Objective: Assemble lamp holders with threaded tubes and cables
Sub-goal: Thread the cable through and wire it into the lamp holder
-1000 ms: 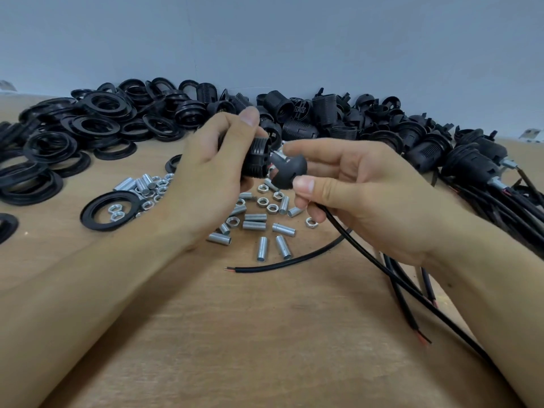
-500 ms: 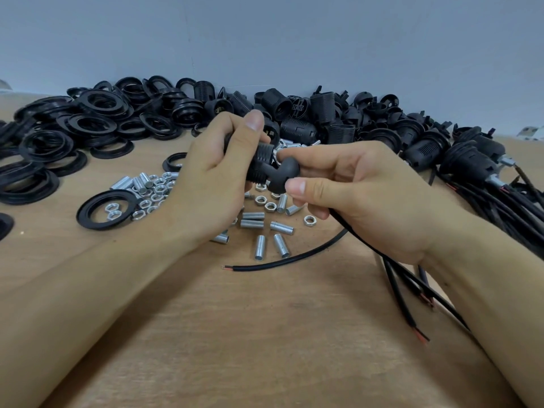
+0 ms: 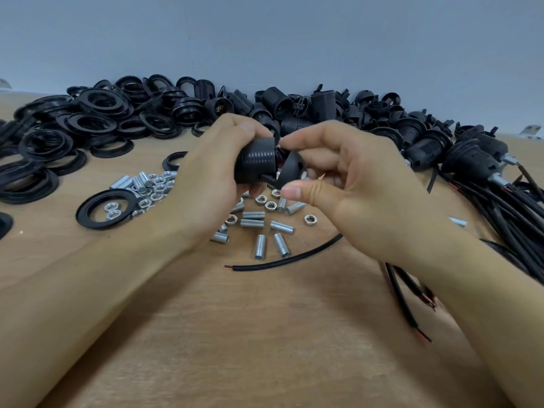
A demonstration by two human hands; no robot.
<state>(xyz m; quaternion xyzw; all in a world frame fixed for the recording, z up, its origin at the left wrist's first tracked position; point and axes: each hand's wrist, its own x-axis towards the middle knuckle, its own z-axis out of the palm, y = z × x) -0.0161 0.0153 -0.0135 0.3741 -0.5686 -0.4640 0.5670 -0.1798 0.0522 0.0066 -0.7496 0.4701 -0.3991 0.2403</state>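
Observation:
My left hand (image 3: 212,184) grips a black ribbed lamp holder body (image 3: 255,164) above the table, its ribbed side toward me. My right hand (image 3: 350,184) holds the black domed cap (image 3: 290,169) against the body's right end, fingers curled over it and thumb stretched out below. A black cable (image 3: 282,262) lies on the wood under my hands, its bare end pointing left. Silver threaded tubes (image 3: 259,245) and hex nuts (image 3: 309,219) lie scattered beneath.
Black rings (image 3: 97,125) are heaped at the back left, and one ring (image 3: 104,212) holds nuts. Loose holder bodies and caps (image 3: 321,110) pile along the wall. Holders fitted with cables (image 3: 477,163) lie at the right, cables trailing toward me.
The holder body has turned in my left hand so its ribbed side faces me. My right hand has shifted its grip on the cap, with the thumb now stretched out below it.

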